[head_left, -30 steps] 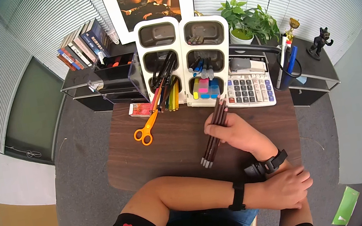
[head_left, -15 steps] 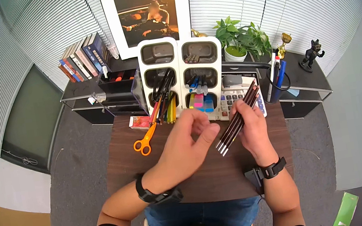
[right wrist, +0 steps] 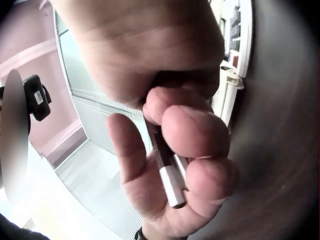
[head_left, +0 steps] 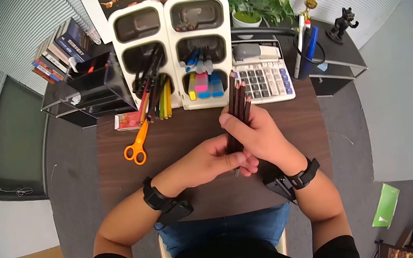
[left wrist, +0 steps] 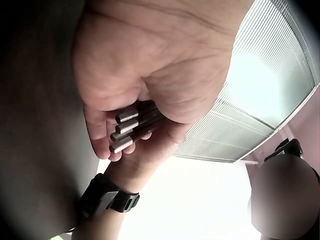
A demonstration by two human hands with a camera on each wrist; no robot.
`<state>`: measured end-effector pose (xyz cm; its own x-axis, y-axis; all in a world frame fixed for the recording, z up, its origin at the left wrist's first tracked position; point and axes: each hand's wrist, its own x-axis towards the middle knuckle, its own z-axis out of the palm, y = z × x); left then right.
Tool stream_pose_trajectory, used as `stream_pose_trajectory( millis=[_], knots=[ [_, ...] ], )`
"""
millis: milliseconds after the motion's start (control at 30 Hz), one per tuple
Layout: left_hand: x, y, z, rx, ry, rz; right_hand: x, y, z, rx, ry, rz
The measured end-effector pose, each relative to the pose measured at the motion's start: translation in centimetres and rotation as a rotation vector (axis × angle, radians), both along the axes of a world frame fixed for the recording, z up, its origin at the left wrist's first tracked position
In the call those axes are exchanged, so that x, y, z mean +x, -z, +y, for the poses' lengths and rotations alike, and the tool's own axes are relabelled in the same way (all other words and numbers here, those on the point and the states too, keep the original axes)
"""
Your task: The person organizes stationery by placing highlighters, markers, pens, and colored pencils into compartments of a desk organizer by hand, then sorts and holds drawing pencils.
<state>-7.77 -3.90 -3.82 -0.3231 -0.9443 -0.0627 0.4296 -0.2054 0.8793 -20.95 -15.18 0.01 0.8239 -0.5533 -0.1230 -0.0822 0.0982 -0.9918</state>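
A bundle of dark brown pencils [head_left: 238, 97] stands slanted over the near half of the table, pale tips away from the person. My right hand [head_left: 263, 134] grips it around the middle, thumb across the front. At the lower end my left hand [head_left: 209, 161] wraps the same pencils, its thumb over them and fingertips showing beyond. In the left wrist view, several silver pencil ends [left wrist: 125, 127] stick out below the left palm. The right wrist view has the right hand's curled fingers [right wrist: 195, 132] around the bundle, a silver-tipped pencil [right wrist: 172, 187] reaching toward the left palm.
Behind the hands stands a white organizer [head_left: 173, 54] with markers, highlighters [head_left: 202, 84] and colored pencils [head_left: 164, 103]. Orange scissors [head_left: 137, 147] lean out at its left, by a small red box [head_left: 126, 120]. To its right are a calculator [head_left: 266, 82] and a pen holder [head_left: 305, 58].
The left hand left the right forearm, came across to the bundle and now holds its lower end. The right hand has turned the pencils more upright and drawn them toward the middle.
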Motion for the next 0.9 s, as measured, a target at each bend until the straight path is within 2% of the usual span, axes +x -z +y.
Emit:
stream_pose_trajectory(
  millis=[100, 167, 233, 367, 433, 467, 533, 633, 667, 733, 767, 867, 900],
  knots=[
    [0.0, -0.2, -0.2, 0.06, -0.009, 0.021, 0.0, -0.3, -0.2, -0.015, -0.005, 0.027],
    [0.4, -0.3, -0.3, 0.044, 0.009, -0.083, 0.0, -0.1, -0.3, -0.051, -0.001, 0.056],
    [0.4, -0.1, -0.5, 0.023, -0.017, -0.08, -0.1, 0.4, -0.6, -0.092, 0.009, -0.017],
    [0.2, 0.6, -0.7, -0.044, -0.107, -0.126, -0.3, -0.3, -0.5, -0.003, 0.045, -0.046],
    [0.2, 0.5, -0.6, -0.067, -0.1, -0.193, -0.2, -0.3, -0.5, 0.025, -0.076, -0.189],
    [0.2, 0.5, -0.5, -0.091, -0.089, -0.26, -0.2, -0.3, -0.6, 0.027, -0.072, -0.185],
    [0.3, 0.7, -0.6, -0.098, -0.064, -0.257, -0.2, -0.5, -0.7, 0.085, -0.197, -0.111],
    [0.2, 0.8, -0.6, -0.083, -0.04, -0.208, -0.4, -1.4, -0.3, 0.151, -0.141, -0.037],
    [0.2, 0.4, -0.6, -0.092, -0.04, -0.269, -0.3, -1.1, -0.3, 0.156, -0.127, -0.031],
    [0.1, 0.1, -0.5, -0.091, -0.056, -0.328, -0.1, -0.2, -0.2, -0.287, -0.032, -0.098],
    [0.1, 0.2, -0.5, -0.081, -0.051, -0.325, 0.0, 0.1, -0.1, -0.277, -0.028, -0.094],
    [0.1, 0.2, -0.3, -0.077, -0.057, -0.323, 0.6, 1.5, -0.2, -0.531, 0.076, -0.263],
    [0.0, 0.3, -0.3, -0.074, -0.065, -0.319, 0.3, 1.4, -0.2, -0.519, 0.076, -0.26]
  ],
)
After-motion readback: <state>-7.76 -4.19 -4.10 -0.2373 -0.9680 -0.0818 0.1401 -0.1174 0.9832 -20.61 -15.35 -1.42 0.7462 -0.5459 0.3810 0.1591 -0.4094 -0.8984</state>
